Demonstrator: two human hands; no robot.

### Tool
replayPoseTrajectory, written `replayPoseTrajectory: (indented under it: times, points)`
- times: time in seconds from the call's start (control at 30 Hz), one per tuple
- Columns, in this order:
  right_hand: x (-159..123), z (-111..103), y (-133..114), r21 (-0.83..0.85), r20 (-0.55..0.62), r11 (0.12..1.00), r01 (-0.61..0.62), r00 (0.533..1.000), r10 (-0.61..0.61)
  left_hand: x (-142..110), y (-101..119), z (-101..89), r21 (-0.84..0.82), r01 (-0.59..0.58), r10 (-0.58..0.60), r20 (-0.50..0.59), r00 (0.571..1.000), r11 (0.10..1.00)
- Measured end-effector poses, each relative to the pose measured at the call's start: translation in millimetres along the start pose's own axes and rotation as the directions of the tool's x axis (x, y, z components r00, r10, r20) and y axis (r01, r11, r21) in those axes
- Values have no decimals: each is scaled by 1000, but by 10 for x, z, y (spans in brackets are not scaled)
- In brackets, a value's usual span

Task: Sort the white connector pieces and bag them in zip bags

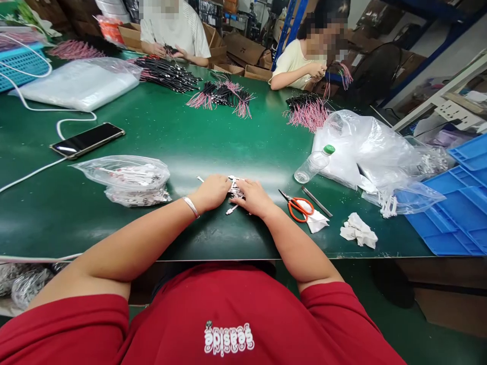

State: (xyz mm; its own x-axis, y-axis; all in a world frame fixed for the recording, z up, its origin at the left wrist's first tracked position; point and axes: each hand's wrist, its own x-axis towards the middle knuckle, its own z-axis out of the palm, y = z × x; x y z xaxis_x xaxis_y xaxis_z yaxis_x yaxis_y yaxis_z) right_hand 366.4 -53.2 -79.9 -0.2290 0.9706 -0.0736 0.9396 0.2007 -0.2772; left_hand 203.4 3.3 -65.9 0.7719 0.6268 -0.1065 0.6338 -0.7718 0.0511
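Cables [236, 188] are bunching under two hands

White ends are poking out between and below both hands, left of the scissors [300, 209]. The left hand [215, 191] is curling over the cluster; its fingertips are hiding, so I cannot tell how firmly they are gripping. The right hand [255, 196] is lying half open against the cluster, thumb apart. Judging by the pose, the hands are squaring up the bunch; the next move seems to be calling for steady pressure while stray ends are being tucked in.

Farther left of the scissors, a zip bag [93, 165] is holding white leads, resting on another filled bag [131, 198]. Just beyond the scissors, a green-capped bottle [312, 164] is resting, contents unclear. To their right, a clear bag [422, 195] is holding white pieces [388, 205].
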Motion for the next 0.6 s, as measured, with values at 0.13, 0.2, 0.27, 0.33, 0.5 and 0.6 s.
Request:
replayPoseTrajectory:
  times: [0.13,0.2,0.27,0.33,0.5,0.6]
  points:
    - [-71,-92,78,-74,13,995,-68,998,69,-90,-4,-2,-34,41,-44,-83,996,999]
    - [-93,-127,128,-77,29,992,-104,994,106,-145,-53,-35,-178,74,-94,-106,990,981]
    - [-102,-144,144,-54,-18,993,-103,995,102,-201,-100,-65,-431,78,-125,-81,989,899]
    - [-101,-136,107,16,-111,999,-33,993,34,-251,-122,-74,-703,45,-101,-38,994,710]
    - [-100,-48,-101,392,-141,902,178,981,-132,-321,-79,12,-996,77,-59,73,996,53]
    - [-118,-38,-146,449,-52,886,115,993,-103,-341,-49,72,-965,189,-78,206,975,-182]
